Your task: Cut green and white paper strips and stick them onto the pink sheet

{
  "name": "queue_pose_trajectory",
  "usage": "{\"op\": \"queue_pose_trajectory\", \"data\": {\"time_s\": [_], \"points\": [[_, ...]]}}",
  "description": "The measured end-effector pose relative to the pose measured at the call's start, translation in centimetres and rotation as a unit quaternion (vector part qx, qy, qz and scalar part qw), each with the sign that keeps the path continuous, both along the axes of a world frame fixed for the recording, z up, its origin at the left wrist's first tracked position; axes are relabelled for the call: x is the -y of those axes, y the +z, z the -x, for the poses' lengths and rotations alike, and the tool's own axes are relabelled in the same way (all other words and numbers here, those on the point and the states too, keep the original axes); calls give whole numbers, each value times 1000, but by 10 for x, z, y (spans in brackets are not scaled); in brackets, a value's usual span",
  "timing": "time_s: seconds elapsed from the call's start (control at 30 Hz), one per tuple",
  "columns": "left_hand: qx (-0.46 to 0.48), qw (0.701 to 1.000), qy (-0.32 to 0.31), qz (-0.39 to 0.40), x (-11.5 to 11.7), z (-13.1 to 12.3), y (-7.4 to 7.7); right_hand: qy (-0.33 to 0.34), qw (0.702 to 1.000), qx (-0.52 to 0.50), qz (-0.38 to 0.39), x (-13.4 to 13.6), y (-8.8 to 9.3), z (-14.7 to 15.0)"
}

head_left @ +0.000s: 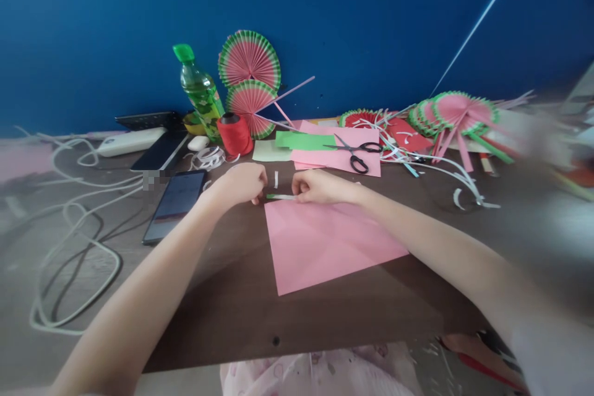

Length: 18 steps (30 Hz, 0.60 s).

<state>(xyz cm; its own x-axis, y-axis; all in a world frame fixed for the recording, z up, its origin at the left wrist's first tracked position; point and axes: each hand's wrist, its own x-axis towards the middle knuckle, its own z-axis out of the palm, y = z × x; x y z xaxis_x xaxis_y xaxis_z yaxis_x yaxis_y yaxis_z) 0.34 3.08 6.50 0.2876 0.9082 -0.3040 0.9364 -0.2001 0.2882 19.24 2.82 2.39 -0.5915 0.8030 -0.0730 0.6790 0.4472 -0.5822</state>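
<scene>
My left hand (244,184) and my right hand (320,187) are both closed in a pinch on the two ends of a thin green paper strip (281,197). The strip lies along the far edge of a pink paper sheet (325,241) spread flat on the dark brown board (241,315). A small white scrap (276,179) lies just beyond the strip between my hands.
A phone (174,204) lies left of my left hand. Behind it stand a red thread spool (234,134) and a green bottle (200,91). Black scissors (355,151) rest on pink and green sheets (306,142). Watermelon paper fans (249,62) and white cables (69,198) surround the board.
</scene>
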Motion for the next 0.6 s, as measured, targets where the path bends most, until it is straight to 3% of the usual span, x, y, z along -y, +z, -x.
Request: {"op": "queue_pose_trajectory", "data": {"time_s": [0.13, 0.27, 0.33, 0.43, 0.5, 0.6], "points": [[73, 996, 29, -28, -4, 3, -2, -15, 999, -47, 23, -5, -4, -2], [171, 978, 81, -85, -9, 1, -9, -73, 979, -174, 72, -10, 0, 1], [272, 954, 114, -57, -9, -5, -11, -114, 958, -238, 109, -9, 6, 2], [435, 887, 156, 29, -4, -16, -13, -136, 935, -287, 157, -5, 14, 6], [497, 853, 156, 31, 0, -22, -15, -137, 928, -297, 177, -1, 17, 9], [526, 837, 152, -4, 5, -27, -17, -122, 933, -282, 187, 0, 19, 11]]}}
